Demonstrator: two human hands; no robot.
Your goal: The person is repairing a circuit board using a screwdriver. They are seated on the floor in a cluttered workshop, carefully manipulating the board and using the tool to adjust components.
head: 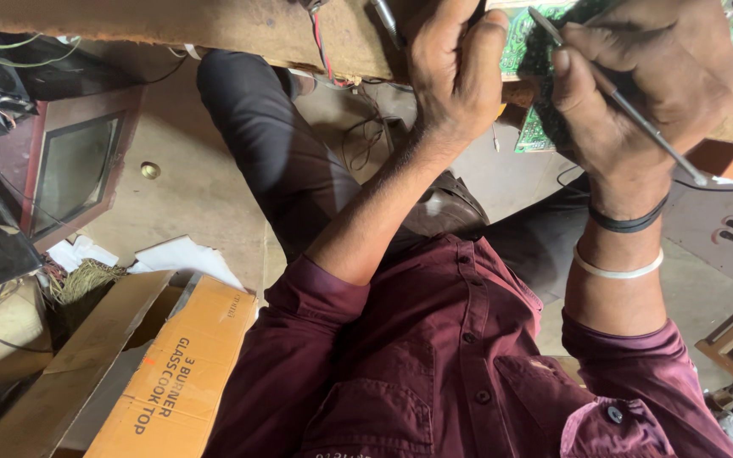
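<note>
view is steeply downward over the person's chest; the picture reads upside-down against the workbench. left hand (pixel 456 72), at 12 o'clock, is curled with thumb and fingers closed over the edge of the green circuit board (pixel 526 51); whether it truly pinches the board or only rests on it cannot be told, as the fingertips are hidden behind the hand. right hand (pixel 651 80), at 1 o'clock, is clenched around a thin metal tool (pixel 638 119), the shaft running diagonally from the top toward 3 o'clock. the working tip lies against the board near the top edge; its exact contact point is too small to make out.

the board sits against the wooden bench edge (pixel 214 25), between the two hands, mostly covered by them and cut off by the top edge. a second patch of green shows at the top right corner; whether it is the same board cannot be told.

right wrist carries a black band (pixel 629 222) and a pale band (pixel 617 271). maroon shirt (pixel 434 339) fills 6 o'clock. red and black wires (pixel 322 47) hang from the bench at 12 o'clock. at 7 o'clock lies an open cardboard box (pixel 180 373); at 9 o'clock, a framed dark panel (pixel 74 170), partly cut off. items at 4 o'clock are blurred and unidentifiable.
</note>
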